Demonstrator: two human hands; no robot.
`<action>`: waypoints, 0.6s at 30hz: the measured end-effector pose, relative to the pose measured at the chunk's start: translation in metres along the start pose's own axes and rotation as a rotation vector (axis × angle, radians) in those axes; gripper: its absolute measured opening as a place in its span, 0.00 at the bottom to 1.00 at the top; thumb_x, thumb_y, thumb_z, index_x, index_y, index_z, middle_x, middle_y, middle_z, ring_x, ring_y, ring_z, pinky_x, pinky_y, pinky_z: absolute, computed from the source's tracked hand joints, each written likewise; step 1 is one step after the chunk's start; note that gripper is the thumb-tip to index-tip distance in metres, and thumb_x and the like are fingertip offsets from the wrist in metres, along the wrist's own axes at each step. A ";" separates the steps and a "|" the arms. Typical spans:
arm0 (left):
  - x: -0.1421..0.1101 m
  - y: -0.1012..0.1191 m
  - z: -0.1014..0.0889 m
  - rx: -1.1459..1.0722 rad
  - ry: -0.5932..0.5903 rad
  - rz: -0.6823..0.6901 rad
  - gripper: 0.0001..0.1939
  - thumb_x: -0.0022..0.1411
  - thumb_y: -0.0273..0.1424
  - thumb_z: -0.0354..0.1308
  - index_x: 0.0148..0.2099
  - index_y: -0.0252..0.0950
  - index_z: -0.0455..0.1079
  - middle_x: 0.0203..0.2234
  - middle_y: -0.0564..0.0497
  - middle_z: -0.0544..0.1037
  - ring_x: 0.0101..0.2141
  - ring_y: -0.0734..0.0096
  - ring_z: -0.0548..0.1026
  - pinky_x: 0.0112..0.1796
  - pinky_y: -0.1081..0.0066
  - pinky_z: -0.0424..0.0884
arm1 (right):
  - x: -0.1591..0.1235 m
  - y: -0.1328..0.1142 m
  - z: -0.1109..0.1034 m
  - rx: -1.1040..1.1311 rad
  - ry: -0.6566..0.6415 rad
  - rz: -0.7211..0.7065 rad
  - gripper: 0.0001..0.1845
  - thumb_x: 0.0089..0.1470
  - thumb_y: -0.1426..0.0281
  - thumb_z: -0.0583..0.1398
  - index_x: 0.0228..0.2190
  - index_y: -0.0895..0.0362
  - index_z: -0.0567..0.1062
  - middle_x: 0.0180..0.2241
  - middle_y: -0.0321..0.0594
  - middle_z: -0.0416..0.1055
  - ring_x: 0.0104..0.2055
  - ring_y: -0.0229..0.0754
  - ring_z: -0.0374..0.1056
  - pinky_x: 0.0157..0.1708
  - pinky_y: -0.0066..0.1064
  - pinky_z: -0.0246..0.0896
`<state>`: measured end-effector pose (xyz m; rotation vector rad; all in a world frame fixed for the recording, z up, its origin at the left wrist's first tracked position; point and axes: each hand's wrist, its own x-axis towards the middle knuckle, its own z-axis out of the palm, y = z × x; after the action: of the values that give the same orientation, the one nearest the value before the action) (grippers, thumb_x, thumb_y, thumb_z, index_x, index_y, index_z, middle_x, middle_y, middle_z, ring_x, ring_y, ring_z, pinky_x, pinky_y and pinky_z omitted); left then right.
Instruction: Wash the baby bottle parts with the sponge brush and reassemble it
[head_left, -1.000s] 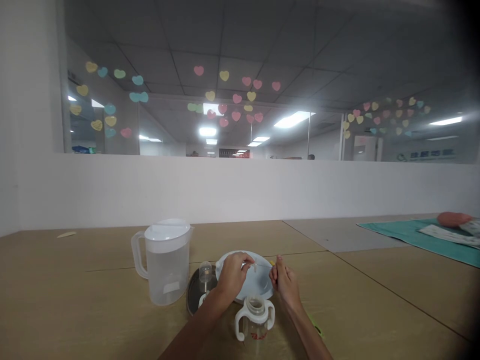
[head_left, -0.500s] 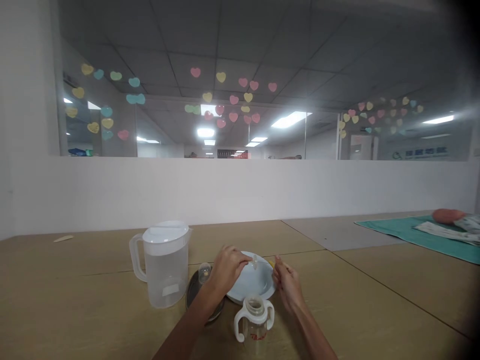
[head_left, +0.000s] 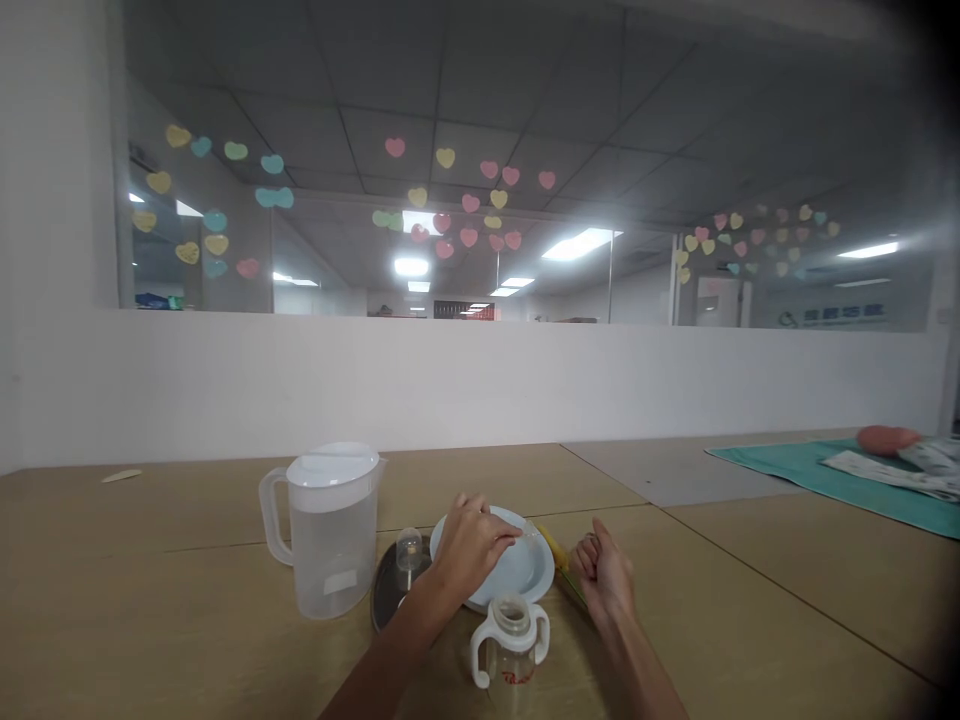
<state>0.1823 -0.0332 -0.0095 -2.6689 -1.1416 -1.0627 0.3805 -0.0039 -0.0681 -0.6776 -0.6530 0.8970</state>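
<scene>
My left hand (head_left: 477, 543) is over the pale blue bowl (head_left: 517, 575), its fingers pinching a small clear piece (head_left: 529, 529) that looks like a bottle nipple. To the right of the bowl, my right hand (head_left: 606, 572) is closed with the thumb up; what its fingers hold, if anything, is hidden. Between that hand and the bowl lies a yellow-headed brush (head_left: 555, 547) with a thin green handle. In front of the bowl stands an open clear baby bottle (head_left: 512, 645) with two white handles. A clear dome cap (head_left: 409, 549) stands on a dark round tray (head_left: 387, 590), partly behind my left arm.
A lidded translucent pitcher (head_left: 334, 535) stands on the left. Far right, a teal cloth (head_left: 795, 465) carries a reddish object (head_left: 888, 440) and a whitish cloth (head_left: 885, 474). A white wall (head_left: 450, 385) with a window above bounds the table's back.
My right hand has moved right and slightly down, away from the bowl, uncovering more of the yellow brush and its green handle. My left hand has shifted slightly right with the clear piece.
</scene>
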 end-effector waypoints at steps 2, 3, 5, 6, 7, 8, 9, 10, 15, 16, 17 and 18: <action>0.000 -0.001 0.000 -0.001 -0.007 0.022 0.11 0.61 0.32 0.54 0.43 0.48 0.74 0.34 0.53 0.79 0.39 0.65 0.66 0.40 0.64 0.56 | 0.003 -0.001 -0.006 -0.003 0.033 -0.022 0.29 0.42 0.55 0.63 0.16 0.53 0.47 0.11 0.22 0.41 0.13 0.27 0.37 0.10 0.25 0.38; 0.000 -0.002 -0.002 0.001 -0.003 0.029 0.11 0.61 0.31 0.54 0.44 0.48 0.74 0.34 0.53 0.79 0.38 0.64 0.66 0.40 0.64 0.56 | 0.005 -0.004 -0.010 -0.005 0.068 -0.040 0.28 0.42 0.55 0.62 0.16 0.53 0.48 0.11 0.22 0.41 0.13 0.27 0.37 0.10 0.25 0.38; 0.000 -0.006 -0.008 0.000 0.031 0.011 0.11 0.61 0.31 0.54 0.43 0.48 0.74 0.34 0.53 0.79 0.37 0.64 0.67 0.40 0.63 0.57 | 0.010 -0.010 -0.022 0.000 0.180 -0.082 0.27 0.43 0.56 0.60 0.16 0.53 0.48 0.11 0.23 0.41 0.12 0.28 0.37 0.10 0.26 0.38; 0.000 -0.009 -0.012 -0.012 0.063 -0.019 0.11 0.61 0.31 0.54 0.43 0.47 0.75 0.33 0.53 0.79 0.37 0.64 0.67 0.40 0.63 0.58 | 0.013 -0.014 -0.027 0.007 0.238 -0.103 0.26 0.44 0.56 0.59 0.16 0.53 0.47 0.10 0.23 0.41 0.12 0.28 0.37 0.11 0.26 0.37; 0.001 -0.012 -0.016 -0.033 0.099 -0.059 0.10 0.61 0.32 0.54 0.42 0.46 0.75 0.33 0.52 0.79 0.37 0.64 0.67 0.41 0.63 0.59 | 0.015 -0.016 -0.032 0.012 0.286 -0.121 0.26 0.45 0.55 0.57 0.16 0.53 0.45 0.10 0.23 0.40 0.12 0.29 0.37 0.11 0.26 0.37; 0.001 -0.015 -0.019 -0.064 0.132 -0.099 0.10 0.61 0.32 0.53 0.41 0.45 0.75 0.34 0.52 0.79 0.37 0.64 0.68 0.41 0.64 0.60 | 0.017 -0.018 -0.035 0.017 0.325 -0.135 0.27 0.46 0.55 0.56 0.16 0.53 0.44 0.10 0.23 0.39 0.12 0.29 0.36 0.11 0.26 0.36; 0.001 -0.018 -0.022 -0.102 0.158 -0.132 0.11 0.61 0.33 0.53 0.41 0.43 0.76 0.35 0.52 0.79 0.38 0.64 0.68 0.41 0.64 0.61 | 0.017 -0.017 -0.037 0.015 0.355 -0.143 0.27 0.45 0.55 0.56 0.17 0.53 0.43 0.09 0.24 0.39 0.12 0.29 0.36 0.11 0.26 0.36; 0.002 -0.021 -0.022 -0.142 0.175 -0.156 0.11 0.61 0.34 0.52 0.41 0.42 0.75 0.36 0.51 0.79 0.39 0.65 0.69 0.42 0.65 0.62 | 0.017 -0.015 -0.035 0.004 0.377 -0.145 0.28 0.44 0.54 0.57 0.17 0.53 0.43 0.09 0.24 0.40 0.12 0.29 0.37 0.11 0.26 0.36; 0.002 -0.032 0.000 -0.252 0.154 -0.191 0.13 0.60 0.31 0.50 0.43 0.40 0.74 0.39 0.51 0.78 0.40 0.68 0.71 0.43 0.69 0.65 | 0.005 0.015 -0.016 -0.130 0.363 -0.102 0.26 0.39 0.52 0.61 0.16 0.51 0.51 0.10 0.25 0.47 0.13 0.30 0.42 0.10 0.27 0.38; 0.001 -0.034 0.006 -0.272 0.137 -0.209 0.13 0.60 0.30 0.50 0.42 0.40 0.74 0.38 0.51 0.78 0.39 0.68 0.72 0.42 0.69 0.65 | 0.003 0.021 -0.014 -0.171 0.323 -0.112 0.26 0.40 0.51 0.61 0.16 0.51 0.51 0.10 0.25 0.47 0.13 0.30 0.42 0.11 0.28 0.38; 0.000 -0.036 0.013 -0.296 0.114 -0.227 0.12 0.59 0.29 0.51 0.41 0.40 0.75 0.37 0.51 0.78 0.37 0.69 0.73 0.41 0.70 0.66 | 0.002 0.027 -0.014 -0.200 0.260 -0.120 0.26 0.41 0.50 0.61 0.16 0.51 0.51 0.10 0.25 0.46 0.13 0.30 0.41 0.11 0.28 0.38; -0.001 -0.038 0.018 -0.316 0.088 -0.243 0.12 0.58 0.28 0.51 0.40 0.39 0.75 0.36 0.51 0.79 0.36 0.69 0.73 0.40 0.71 0.66 | 0.001 0.032 -0.015 -0.226 0.183 -0.125 0.27 0.41 0.49 0.60 0.15 0.51 0.51 0.10 0.25 0.45 0.13 0.30 0.40 0.11 0.29 0.38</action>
<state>0.1673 -0.0006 -0.0315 -2.7213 -1.4147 -1.5003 0.3772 0.0076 -0.1010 -0.9000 -0.6302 0.6421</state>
